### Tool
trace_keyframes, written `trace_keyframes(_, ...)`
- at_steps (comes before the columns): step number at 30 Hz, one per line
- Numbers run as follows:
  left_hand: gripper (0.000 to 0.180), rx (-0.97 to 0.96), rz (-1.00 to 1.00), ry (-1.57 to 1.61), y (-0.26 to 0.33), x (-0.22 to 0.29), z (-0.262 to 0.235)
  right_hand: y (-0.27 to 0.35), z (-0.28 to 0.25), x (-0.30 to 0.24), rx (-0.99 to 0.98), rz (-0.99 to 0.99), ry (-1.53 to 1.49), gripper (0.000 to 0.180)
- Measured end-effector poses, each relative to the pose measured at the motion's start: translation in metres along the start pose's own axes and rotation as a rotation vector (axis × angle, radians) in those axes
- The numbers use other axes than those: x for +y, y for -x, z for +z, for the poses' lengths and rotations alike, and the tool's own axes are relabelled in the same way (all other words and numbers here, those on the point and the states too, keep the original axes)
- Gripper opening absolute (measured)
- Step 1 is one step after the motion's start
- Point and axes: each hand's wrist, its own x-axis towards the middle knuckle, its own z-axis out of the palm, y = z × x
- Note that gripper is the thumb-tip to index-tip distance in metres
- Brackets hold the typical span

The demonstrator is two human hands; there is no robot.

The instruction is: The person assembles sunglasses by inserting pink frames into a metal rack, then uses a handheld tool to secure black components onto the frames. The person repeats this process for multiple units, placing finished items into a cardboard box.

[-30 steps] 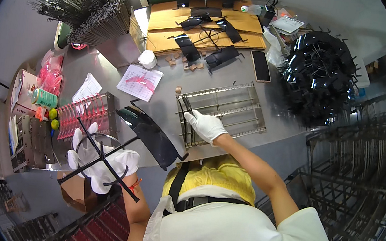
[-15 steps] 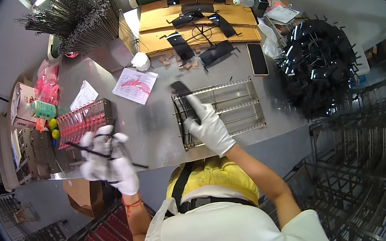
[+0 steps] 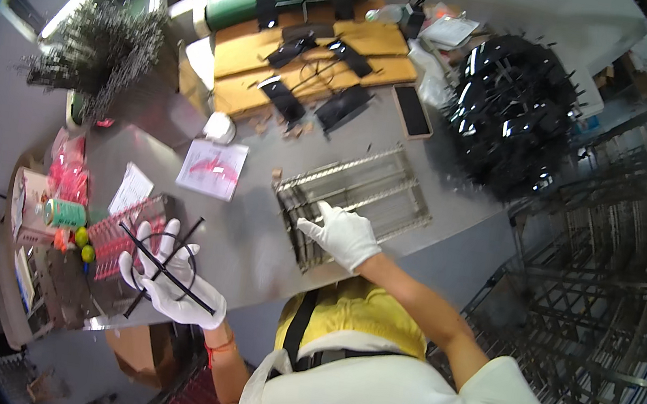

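The thin black rods (image 3: pixel 168 267) lie crossed in the palm of the left hand (image 3: pixel 170 280), which is held above the near left edge of the tabletop (image 3: pixel 246 233). One rod's long axis runs from upper left to lower right across the palm; the second crosses it, running from upper right to lower left. The left fingers (image 3: pixel 147 238) are spread and point up and away, so the rods rest on the gloved palm rather than being pinched; whether the thumb clamps them cannot be told.

The metal wire rack (image 3: pixel 357 198) lies flat on the tabletop, to the right of and beyond the rods, its long axis running from lower left to upper right. The right hand (image 3: pixel 343 237) is the nearer one: it rests on the rack's near left end, palm down, fingers loosely extended toward the left, gripping nothing visibly. The right forearm reaches up and left from the body.
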Motion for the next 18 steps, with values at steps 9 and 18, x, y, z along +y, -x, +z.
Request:
trace_keyframes(9, 0.084, -0.407, -0.656, -0.003, 0.04, -0.086, 0.102, -0.04, -0.143, 0.048, 0.14, -0.444, -0.612, 0.018)
trace_keyframes(18, 0.062, -0.252, -0.712, -0.17, 0.04, -0.084, 0.133, -0.289, -0.282, 0.185, 0.465, -0.23, -0.901, 0.04)
